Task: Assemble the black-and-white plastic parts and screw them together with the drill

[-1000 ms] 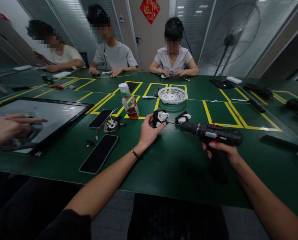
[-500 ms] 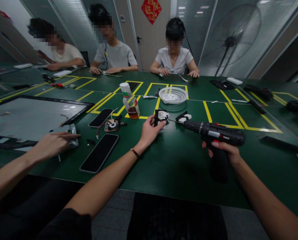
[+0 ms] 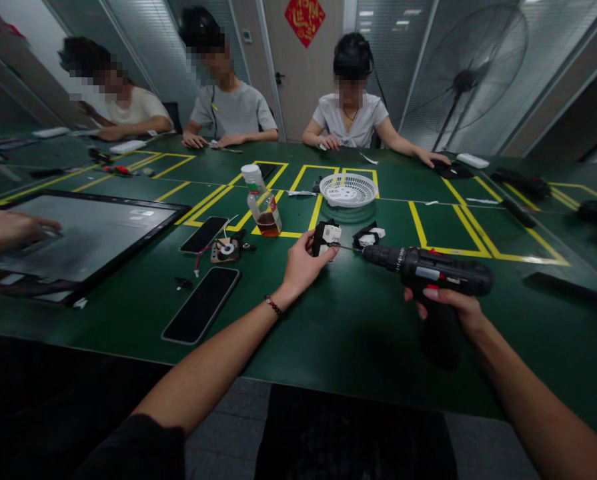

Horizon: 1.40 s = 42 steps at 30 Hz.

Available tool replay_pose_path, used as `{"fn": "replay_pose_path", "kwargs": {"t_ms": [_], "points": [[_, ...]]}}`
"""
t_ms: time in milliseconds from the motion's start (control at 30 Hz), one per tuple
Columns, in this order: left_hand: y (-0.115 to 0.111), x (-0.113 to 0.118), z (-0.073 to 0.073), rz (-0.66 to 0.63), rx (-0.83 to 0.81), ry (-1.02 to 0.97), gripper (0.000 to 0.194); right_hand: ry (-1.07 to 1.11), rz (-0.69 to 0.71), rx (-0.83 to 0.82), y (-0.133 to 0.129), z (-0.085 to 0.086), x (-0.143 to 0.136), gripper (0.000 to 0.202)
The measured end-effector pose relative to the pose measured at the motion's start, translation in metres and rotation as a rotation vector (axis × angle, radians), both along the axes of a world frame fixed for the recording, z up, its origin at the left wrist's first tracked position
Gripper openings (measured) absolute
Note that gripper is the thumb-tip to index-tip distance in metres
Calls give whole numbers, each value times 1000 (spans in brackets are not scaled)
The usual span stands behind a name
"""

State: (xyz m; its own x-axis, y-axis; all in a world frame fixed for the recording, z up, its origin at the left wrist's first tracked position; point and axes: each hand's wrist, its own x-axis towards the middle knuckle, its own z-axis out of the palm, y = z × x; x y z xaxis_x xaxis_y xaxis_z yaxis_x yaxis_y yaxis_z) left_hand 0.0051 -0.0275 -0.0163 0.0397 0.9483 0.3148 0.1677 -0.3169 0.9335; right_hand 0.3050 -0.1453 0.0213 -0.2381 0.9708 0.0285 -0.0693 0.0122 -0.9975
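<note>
My left hand [image 3: 303,263] grips a small black-and-white part [image 3: 327,238] between thumb and fingers, just above the green table [image 3: 288,340]. My right hand [image 3: 453,303] is wrapped round the handle of a black cordless drill [image 3: 428,270], which points left. The drill's thin bit reaches the part near my left thumb; exact contact is too small to tell. Behind the bit lies a second black-and-white part [image 3: 369,236]. A bottle of dark liquid [image 3: 265,207] with a white cap stands beyond my left hand.
A white basket [image 3: 348,191] sits behind the parts. Left of my forearm lie two phones [image 3: 201,305] and a small wired component [image 3: 225,250]. A neighbour's hand [image 3: 15,230] is over a large framed panel [image 3: 98,227]. Three people sit across the table.
The part in my left hand has turned slightly. The neighbour's hand has moved left and back over the panel. The person opposite has stretched an arm out to a black object.
</note>
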Motion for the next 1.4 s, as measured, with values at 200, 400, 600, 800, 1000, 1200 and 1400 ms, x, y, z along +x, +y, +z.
{"fn": "replay_pose_path", "kwargs": {"t_ms": [200,400,600,800,1000,1200,1400], "points": [[-2,-1,3,-15,-4,6,60,0,15,3,0,2,-1,24],[-4,1,6,-33,-22,-4,57,3,22,2,0,3,-1,25],[-6,-4,11,106,21,216,58,-40,38,4,0,6,-1,21],[-7,-9,13,207,74,401,69,-74,72,-7,-2,11,-2,16],[-6,-8,12,184,63,408,65,-49,48,2,-1,6,-1,15],[-5,-9,12,165,57,406,65,-46,33,11,1,6,-1,16],[-3,-10,9,135,60,364,65,-37,36,-19,-1,11,-1,23]]}}
